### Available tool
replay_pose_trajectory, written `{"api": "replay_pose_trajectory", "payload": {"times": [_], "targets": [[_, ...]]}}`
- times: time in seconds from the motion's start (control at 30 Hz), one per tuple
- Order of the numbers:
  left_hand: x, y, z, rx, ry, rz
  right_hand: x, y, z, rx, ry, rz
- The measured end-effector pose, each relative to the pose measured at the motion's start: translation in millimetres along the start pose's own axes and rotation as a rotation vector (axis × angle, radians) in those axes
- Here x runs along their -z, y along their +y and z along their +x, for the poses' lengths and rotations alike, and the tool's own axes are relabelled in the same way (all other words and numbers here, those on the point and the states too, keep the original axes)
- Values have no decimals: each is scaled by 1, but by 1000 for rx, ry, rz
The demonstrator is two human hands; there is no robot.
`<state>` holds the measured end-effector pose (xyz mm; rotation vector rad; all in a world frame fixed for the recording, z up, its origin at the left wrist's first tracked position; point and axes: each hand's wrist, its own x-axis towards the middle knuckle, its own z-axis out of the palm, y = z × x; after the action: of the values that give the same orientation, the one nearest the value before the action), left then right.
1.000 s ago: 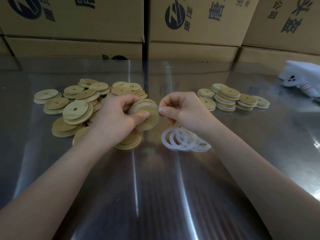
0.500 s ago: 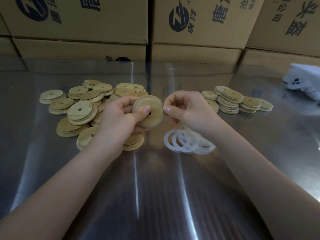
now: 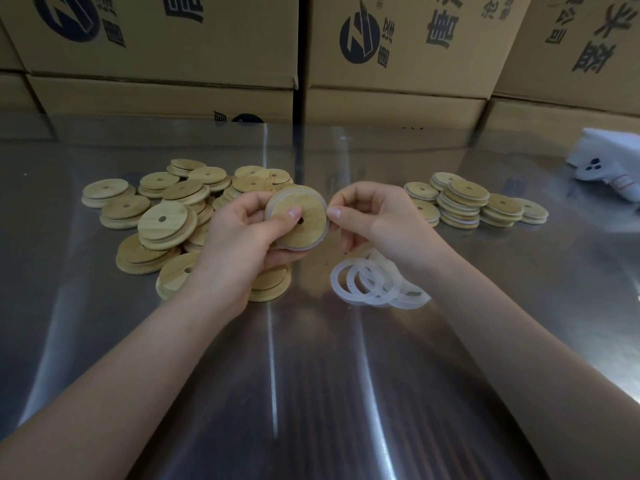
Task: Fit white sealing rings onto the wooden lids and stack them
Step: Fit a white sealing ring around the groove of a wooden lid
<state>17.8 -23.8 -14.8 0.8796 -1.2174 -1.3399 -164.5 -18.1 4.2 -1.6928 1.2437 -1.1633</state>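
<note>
The left hand (image 3: 239, 244) grips a wooden lid (image 3: 304, 226) above the middle of the table (image 3: 311, 393), thumb pressed on its face beside the centre hole, the other fingers curled behind it. A white sealing ring (image 3: 326, 226) runs around the lid's rim. The right hand (image 3: 381, 220) pinches that ring at the lid's right edge between thumb and forefinger, its remaining fingers curled.

Just under the right wrist, a few loose rings (image 3: 374, 282) lie overlapping on the table. Beneath and left of the left hand spreads a heap of bare lids (image 3: 166, 216), many overlapping or tilted. Right of the right hand, nearer the table's far edge, stand low stacks of ringed lids (image 3: 464, 202), white bands showing between the wood. A white cloth object (image 3: 609, 161) lies by the far right corner. Printed cardboard boxes (image 3: 398, 46) line the far edge.
</note>
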Motion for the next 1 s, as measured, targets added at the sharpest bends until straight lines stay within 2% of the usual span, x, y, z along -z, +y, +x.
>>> {"api": "replay_pose_trajectory", "payload": {"times": [0.27, 0.57, 0.8, 1.0], "targets": [[-2, -1, -2, 13, -67, -78, 0, 1, 0, -19, 91, 71], [-4, -2, -3, -10, -183, -86, 4, 2, 1, -73, 41, 117], [-5, 2, -4, -8, -103, -141, 6, 2, 2, -107, 20, 304], [-3, 0, -4, 2, -30, -71, 8, 6, 4, -127, -10, 360]]}}
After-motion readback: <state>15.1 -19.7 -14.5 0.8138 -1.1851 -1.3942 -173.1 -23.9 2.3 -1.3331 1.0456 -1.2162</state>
